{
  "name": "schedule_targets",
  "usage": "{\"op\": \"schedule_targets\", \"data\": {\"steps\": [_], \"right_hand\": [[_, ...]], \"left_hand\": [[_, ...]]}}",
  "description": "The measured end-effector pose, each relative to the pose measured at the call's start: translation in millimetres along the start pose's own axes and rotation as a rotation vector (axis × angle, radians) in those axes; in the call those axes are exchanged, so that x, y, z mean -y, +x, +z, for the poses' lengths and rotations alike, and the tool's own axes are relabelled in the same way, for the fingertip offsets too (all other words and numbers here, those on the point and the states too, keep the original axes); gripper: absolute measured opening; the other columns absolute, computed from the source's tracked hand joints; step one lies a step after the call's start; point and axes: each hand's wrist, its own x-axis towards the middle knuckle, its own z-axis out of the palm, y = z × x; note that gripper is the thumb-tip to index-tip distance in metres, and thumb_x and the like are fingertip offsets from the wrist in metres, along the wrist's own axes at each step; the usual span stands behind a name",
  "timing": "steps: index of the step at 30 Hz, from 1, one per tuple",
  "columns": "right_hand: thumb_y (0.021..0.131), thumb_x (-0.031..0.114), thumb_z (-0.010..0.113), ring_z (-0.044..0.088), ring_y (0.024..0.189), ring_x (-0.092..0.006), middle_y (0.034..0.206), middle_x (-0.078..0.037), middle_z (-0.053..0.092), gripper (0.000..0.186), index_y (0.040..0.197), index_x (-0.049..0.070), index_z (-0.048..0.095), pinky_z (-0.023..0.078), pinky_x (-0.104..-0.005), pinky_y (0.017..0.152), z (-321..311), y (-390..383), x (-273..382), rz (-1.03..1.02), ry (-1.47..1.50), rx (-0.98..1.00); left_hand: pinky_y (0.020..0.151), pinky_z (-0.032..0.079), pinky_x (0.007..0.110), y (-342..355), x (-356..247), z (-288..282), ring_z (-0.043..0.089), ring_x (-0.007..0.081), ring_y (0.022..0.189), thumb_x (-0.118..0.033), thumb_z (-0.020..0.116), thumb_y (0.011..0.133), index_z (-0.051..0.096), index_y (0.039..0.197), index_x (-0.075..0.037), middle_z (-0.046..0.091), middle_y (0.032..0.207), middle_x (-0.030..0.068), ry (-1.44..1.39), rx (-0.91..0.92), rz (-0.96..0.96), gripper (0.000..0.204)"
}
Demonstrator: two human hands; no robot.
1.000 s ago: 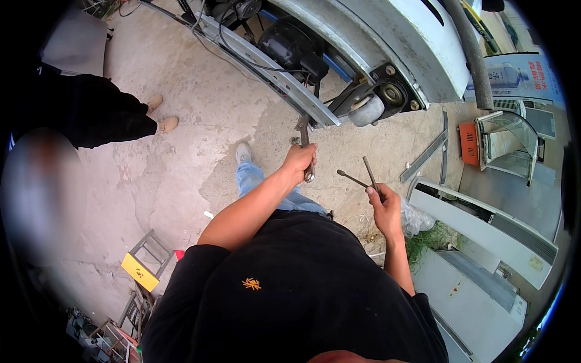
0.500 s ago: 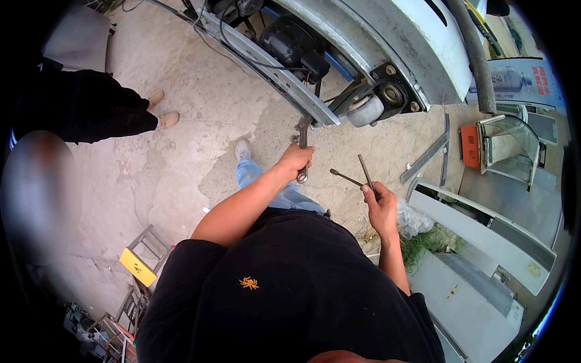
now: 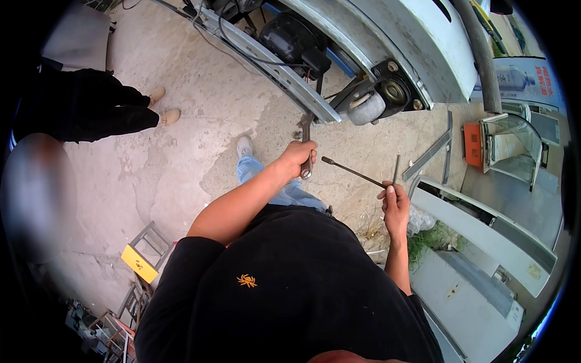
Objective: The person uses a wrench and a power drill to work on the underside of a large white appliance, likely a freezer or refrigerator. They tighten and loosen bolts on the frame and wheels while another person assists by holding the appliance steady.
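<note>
My left hand (image 3: 296, 156) is closed round a steel wrench (image 3: 306, 128), held just below the metal rail (image 3: 284, 81) of an appliance's open underside. Above it are a black compressor (image 3: 289, 39), wires and a pale caster wheel (image 3: 366, 109) on a dark bracket (image 3: 393, 91). My right hand (image 3: 394, 209) grips two thin steel tools: a long rod with a socket end (image 3: 354, 172), angled toward my left hand, and a straight upright rod (image 3: 397, 170).
Another person in dark trousers (image 3: 91, 106) stands at left. A small yellow-topped stepladder (image 3: 138, 263) lies lower left. At right are loose metal strips (image 3: 430, 154), an orange-and-glass unit (image 3: 502, 148), long white appliance casings (image 3: 484, 236), plastic sheeting and grass.
My right hand has moved to the right and turned; its socket rod now reaches further out toward my left hand, which stays on the wrench at nearly the same height.
</note>
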Motion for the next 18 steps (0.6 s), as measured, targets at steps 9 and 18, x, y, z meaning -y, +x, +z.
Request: {"op": "schedule_targets", "data": {"steps": [9,18], "right_hand": [[0.106,0.028,0.054,0.028,0.051,-0.0023,0.063,0.007,0.034,0.026,0.103,0.003,0.061,0.02,-0.0197,0.043,-98,-27,-64,0.268,0.599,-0.115],[0.092,0.004,0.065,0.061,0.093,-0.0237,0.1,-0.011,0.064,0.009,0.096,-0.003,0.069,0.048,-0.0321,0.084,-56,-4,-39,-0.143,-0.1,0.252]], "left_hand": [[0.052,0.048,0.031,8,-6,-5,0.057,0.0152,0.062,-0.013,0.066,0.094,0.056,0.096,-0.003,0.059,0.076,0.0046,-0.009,0.049,-0.083,0.014],[0.053,0.048,0.031,3,-9,2,0.058,0.0155,0.062,-0.014,0.066,0.095,0.057,0.097,-0.003,0.059,0.075,0.0039,0.036,0.021,-0.07,0.014]]}}
